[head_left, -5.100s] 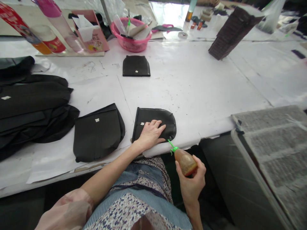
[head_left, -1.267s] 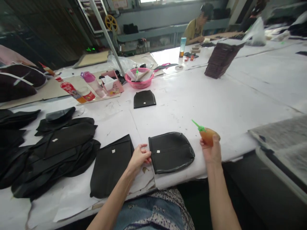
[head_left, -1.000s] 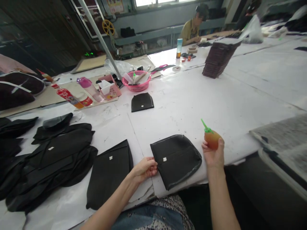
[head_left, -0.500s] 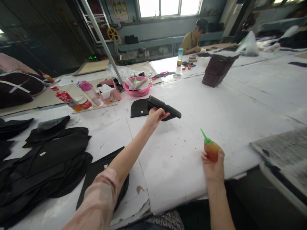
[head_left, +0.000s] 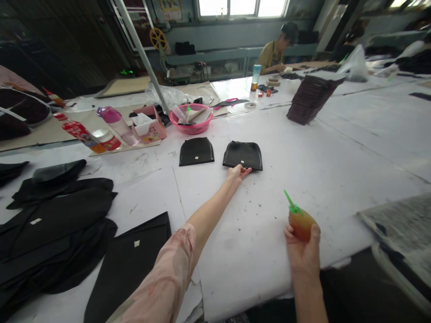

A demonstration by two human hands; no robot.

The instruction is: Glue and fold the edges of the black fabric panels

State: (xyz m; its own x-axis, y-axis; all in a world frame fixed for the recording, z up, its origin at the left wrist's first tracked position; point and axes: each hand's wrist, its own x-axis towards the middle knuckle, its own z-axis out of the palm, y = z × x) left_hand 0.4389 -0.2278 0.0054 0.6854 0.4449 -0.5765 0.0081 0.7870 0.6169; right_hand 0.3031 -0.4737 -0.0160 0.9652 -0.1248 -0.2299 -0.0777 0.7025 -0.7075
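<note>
Out in front, my left hand [head_left: 239, 172] has its fingers at the near edge of a black leather-like panel [head_left: 243, 154], thumb on top and the other fingers along the edge. The panel has a rounded far side and a small white sticker, and it lies about flat on the white-covered table [head_left: 232, 215]. A similar black panel [head_left: 196, 151] lies just to its left, apart from it. My right hand [head_left: 303, 240] is wrapped round a squeeze bottle [head_left: 302, 224] of amber liquid, held above the table's near side. Its green nozzle points up and left.
Black pieces [head_left: 60, 215] lie in a pile at left, beside a larger black piece [head_left: 134, 260]. Farther back stand a pink basin [head_left: 191, 129], a tissue box [head_left: 153, 130], bottles [head_left: 116, 121] and a dark stack [head_left: 311, 98]. Another person [head_left: 274, 54] sits across the table.
My left hand has moved right and slightly nearer, and the panel it held tilted up is now down on the table. The right hand still holds the squeeze bottle.
</note>
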